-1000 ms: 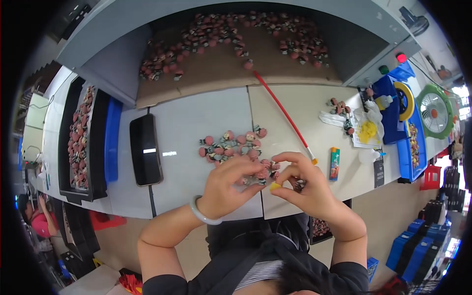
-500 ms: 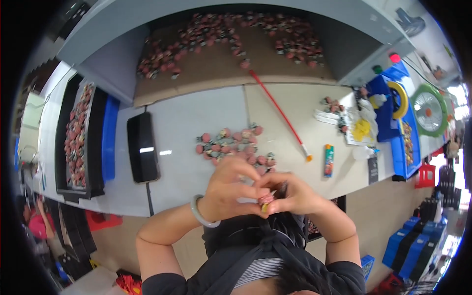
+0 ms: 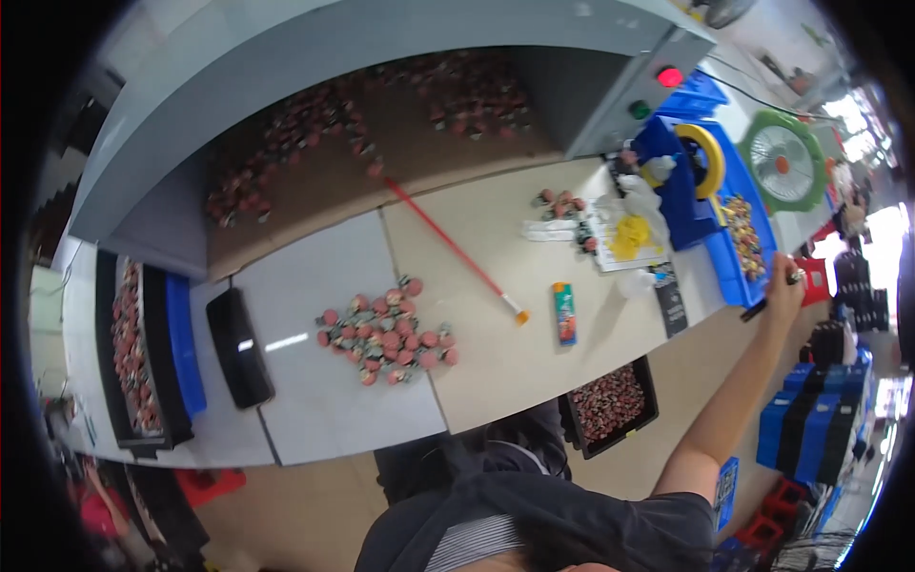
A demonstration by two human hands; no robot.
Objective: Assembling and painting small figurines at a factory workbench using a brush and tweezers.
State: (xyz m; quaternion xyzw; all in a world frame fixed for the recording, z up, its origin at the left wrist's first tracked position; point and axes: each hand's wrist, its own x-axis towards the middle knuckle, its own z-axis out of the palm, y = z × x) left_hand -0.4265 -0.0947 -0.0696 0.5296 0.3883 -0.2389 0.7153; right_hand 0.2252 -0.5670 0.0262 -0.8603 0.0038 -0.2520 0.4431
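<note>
My right hand [image 3: 785, 284] is stretched far out to the right, at the near edge of a long blue tray [image 3: 717, 259] that holds small mixed-colour parts. Something small and shiny shows at its fingertips; whether it is held is unclear. My left hand is out of the picture. A loose pile of small pink-red round parts [image 3: 386, 334] lies on the white mat [image 3: 315, 419] in front of me, with no hand near it.
A red stick with a brush tip [image 3: 453, 250] lies slanted across the bench beside a small green-and-orange tube [image 3: 564, 313]. A black flat device [image 3: 238, 348] and black trays of parts [image 3: 129, 357] sit at left. A black bin of parts [image 3: 610, 405] hangs below the bench edge. A green fan [image 3: 786, 162] stands at right.
Both hands were together at the bench's near edge working a small piece. Now my right arm has swung out to the blue tray and my left hand has dropped out of view.
</note>
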